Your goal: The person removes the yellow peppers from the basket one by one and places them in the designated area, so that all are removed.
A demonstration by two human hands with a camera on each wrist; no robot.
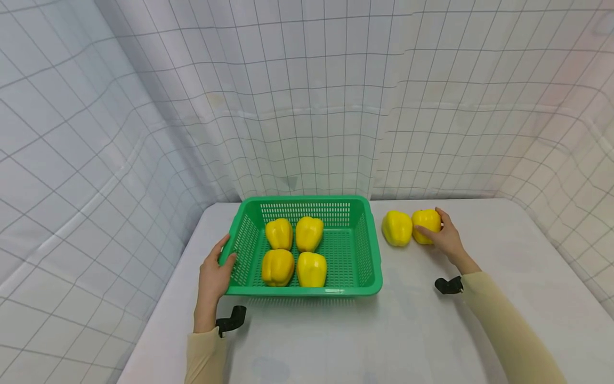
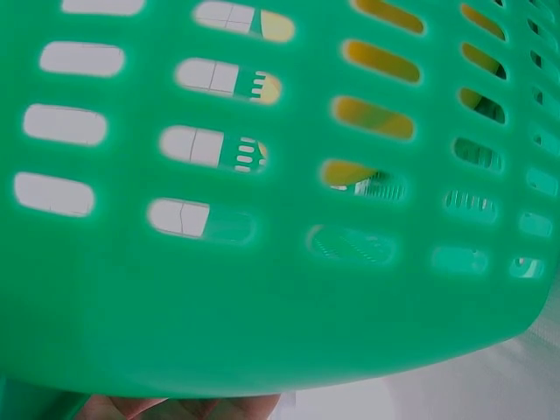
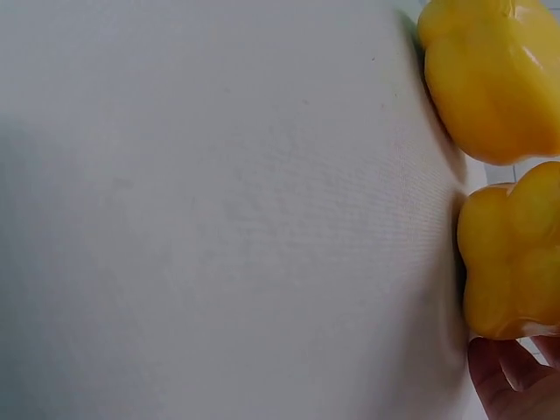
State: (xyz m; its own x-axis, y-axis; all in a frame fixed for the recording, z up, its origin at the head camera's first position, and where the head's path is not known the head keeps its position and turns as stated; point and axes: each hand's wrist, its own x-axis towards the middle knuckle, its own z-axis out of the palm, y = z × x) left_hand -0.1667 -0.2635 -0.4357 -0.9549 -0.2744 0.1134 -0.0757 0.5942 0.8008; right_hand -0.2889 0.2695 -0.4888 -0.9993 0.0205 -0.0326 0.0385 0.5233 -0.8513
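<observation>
A green plastic basket [image 1: 307, 291] with slotted walls stands on the table, holding several yellow bell peppers [image 1: 309, 233] in its left and middle part. My left hand [image 1: 214, 274] grips the basket's left rim. In the left wrist view the slotted wall [image 2: 175, 306] fills most of the picture, and the fingers [image 2: 201, 408] show just past its rim. To the right of the basket, my right hand [image 1: 447, 238] holds a yellow bell pepper [image 1: 425, 224], thumb at the front and fingers round its right side. This pepper [image 3: 512, 254] rests low at the tabletop in the right wrist view.
Another yellow bell pepper [image 1: 397, 228] lies between the held one and the basket. White table surface [image 1: 307, 341] extends in front. Grid-patterned white curtains [image 1: 307, 106] hang behind and at both sides. Black wrist mounts [image 1: 232, 319] stick out at both wrists.
</observation>
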